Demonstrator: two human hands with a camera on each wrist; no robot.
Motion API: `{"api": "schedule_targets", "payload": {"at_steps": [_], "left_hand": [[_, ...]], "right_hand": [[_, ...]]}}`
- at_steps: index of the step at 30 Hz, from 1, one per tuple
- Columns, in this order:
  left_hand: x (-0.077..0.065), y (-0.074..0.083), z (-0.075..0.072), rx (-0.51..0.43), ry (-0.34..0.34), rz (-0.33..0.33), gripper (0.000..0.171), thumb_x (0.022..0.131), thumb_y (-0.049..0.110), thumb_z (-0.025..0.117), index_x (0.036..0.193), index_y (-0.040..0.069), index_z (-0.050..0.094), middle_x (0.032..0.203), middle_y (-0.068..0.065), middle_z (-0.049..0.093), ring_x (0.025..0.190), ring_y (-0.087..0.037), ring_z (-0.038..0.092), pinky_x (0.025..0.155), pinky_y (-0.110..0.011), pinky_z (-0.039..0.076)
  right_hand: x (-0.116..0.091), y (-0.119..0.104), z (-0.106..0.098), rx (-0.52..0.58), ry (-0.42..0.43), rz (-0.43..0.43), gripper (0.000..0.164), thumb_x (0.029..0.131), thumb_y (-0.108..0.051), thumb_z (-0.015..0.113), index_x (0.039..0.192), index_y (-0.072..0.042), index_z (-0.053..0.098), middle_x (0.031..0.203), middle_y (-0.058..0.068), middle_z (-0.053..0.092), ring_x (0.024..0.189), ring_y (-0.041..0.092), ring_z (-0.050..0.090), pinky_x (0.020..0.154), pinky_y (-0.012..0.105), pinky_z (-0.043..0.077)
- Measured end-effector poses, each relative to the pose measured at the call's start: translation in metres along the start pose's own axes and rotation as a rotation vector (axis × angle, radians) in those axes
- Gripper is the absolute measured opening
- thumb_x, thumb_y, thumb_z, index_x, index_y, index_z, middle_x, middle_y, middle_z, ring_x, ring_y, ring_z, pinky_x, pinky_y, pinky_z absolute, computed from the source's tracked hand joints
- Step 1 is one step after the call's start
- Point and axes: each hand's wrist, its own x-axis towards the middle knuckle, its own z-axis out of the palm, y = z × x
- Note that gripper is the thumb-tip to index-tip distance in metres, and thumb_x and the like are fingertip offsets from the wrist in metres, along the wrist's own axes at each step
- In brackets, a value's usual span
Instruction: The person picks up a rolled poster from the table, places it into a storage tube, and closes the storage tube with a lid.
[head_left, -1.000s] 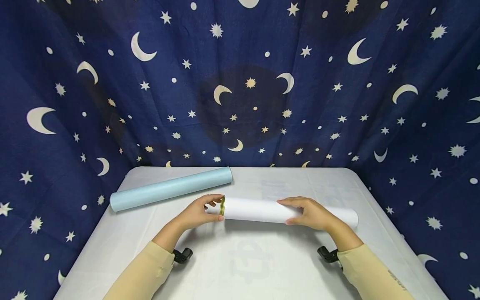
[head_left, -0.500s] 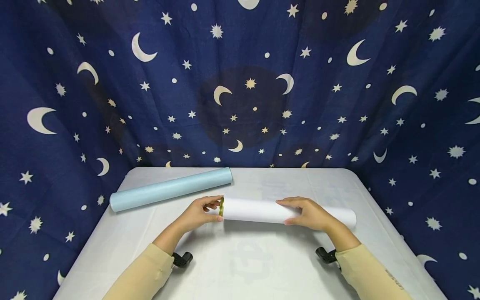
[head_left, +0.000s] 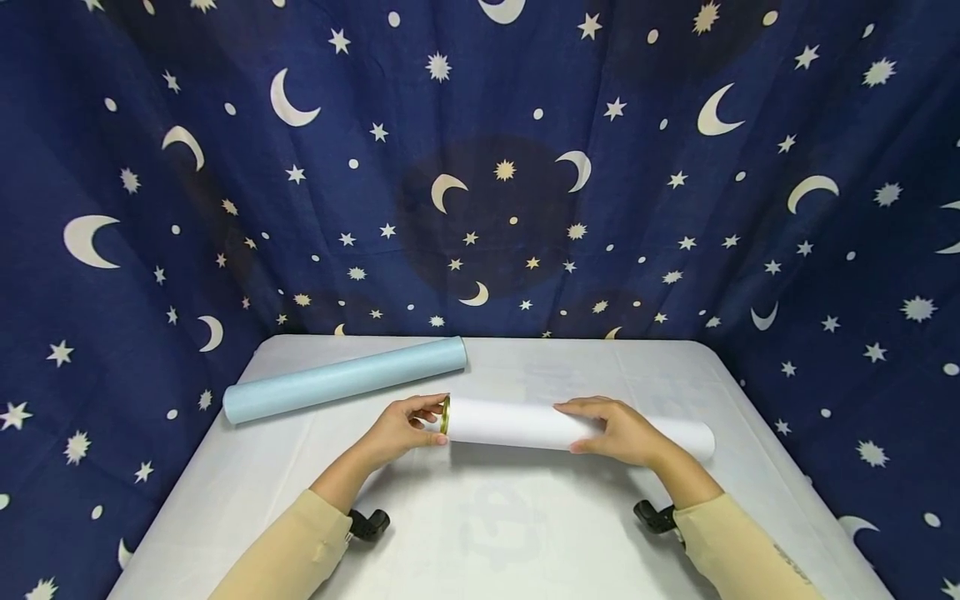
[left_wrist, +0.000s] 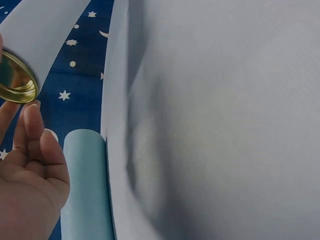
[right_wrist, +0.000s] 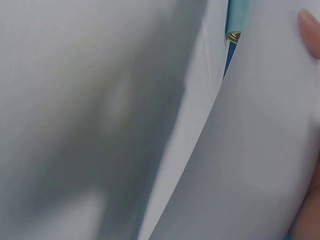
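A long white cardboard tube [head_left: 510,422] lies crosswise between my hands in the head view. Its left end carries a shiny gold metal cap [left_wrist: 19,80], hollowed like a shallow cup in the left wrist view. My left hand [head_left: 397,429] pinches the rim of this cap, thumb on the near side and fingertips on the far side. My right hand [head_left: 618,429] grips the tube right of its middle, thumb in front and fingers over the top. In the right wrist view the white tube [right_wrist: 240,140] fills the right side, with one fingertip [right_wrist: 311,35] on it.
A light blue tube [head_left: 345,379] lies slantwise at the back left of the white-covered table [head_left: 495,533]. Its gold end [right_wrist: 233,36] shows in the right wrist view. A dark blue curtain [head_left: 480,167] with moons and stars surrounds the table behind and at both sides.
Both hands keep their hold on the white tube and its cap, with hardly any movement. The whole head view shifts very slightly.
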Motion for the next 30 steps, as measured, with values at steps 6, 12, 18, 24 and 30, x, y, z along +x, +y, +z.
{"api": "schedule_targets", "payload": {"at_steps": [6,12,18,24,30], "left_hand": [[0.002,-0.006,0.003,-0.026,0.026,0.011,0.068,0.078,0.009,0.086,0.140,0.004,0.058,0.120,-0.012,0.065,0.110,-0.038,0.057,0.090,-0.036,0.049],[0.008,-0.022,0.004,-0.047,0.050,0.022,0.072,0.074,0.015,0.090,0.139,0.010,0.060,0.118,-0.007,0.067,0.103,-0.025,0.058,0.088,-0.034,0.050],[0.009,-0.022,0.004,-0.048,0.063,0.043,0.071,0.073,0.016,0.091,0.137,0.008,0.062,0.117,-0.008,0.068,0.103,-0.025,0.059,0.086,-0.031,0.051],[0.008,-0.020,0.004,0.004,0.061,0.081,0.070,0.074,0.019,0.090,0.138,0.010,0.061,0.117,-0.007,0.068,0.104,-0.023,0.059,0.091,-0.040,0.050],[0.003,-0.021,0.005,0.064,0.062,0.102,0.070,0.076,0.021,0.089,0.139,0.012,0.060,0.117,-0.004,0.069,0.103,-0.020,0.061,0.090,-0.038,0.050]], "right_hand": [[-0.002,-0.001,-0.001,0.004,0.015,0.010,0.065,0.074,-0.034,0.089,0.135,-0.033,0.065,0.136,-0.001,0.062,0.128,0.027,0.055,0.103,0.052,0.045],[-0.003,-0.002,-0.001,0.006,0.022,0.012,0.065,0.075,-0.037,0.089,0.135,-0.032,0.065,0.136,0.000,0.062,0.128,0.028,0.055,0.103,0.052,0.045],[-0.003,-0.001,0.000,0.019,0.040,-0.004,0.064,0.074,-0.036,0.089,0.134,-0.030,0.066,0.135,0.000,0.063,0.127,0.028,0.056,0.102,0.053,0.045],[-0.003,-0.001,0.000,0.026,0.040,-0.006,0.064,0.074,-0.042,0.087,0.133,-0.031,0.066,0.135,0.001,0.063,0.128,0.029,0.055,0.103,0.054,0.045],[-0.005,-0.001,0.002,-0.002,0.052,-0.025,0.065,0.074,-0.037,0.089,0.134,-0.030,0.066,0.135,0.005,0.063,0.127,0.030,0.056,0.102,0.054,0.045]]}}
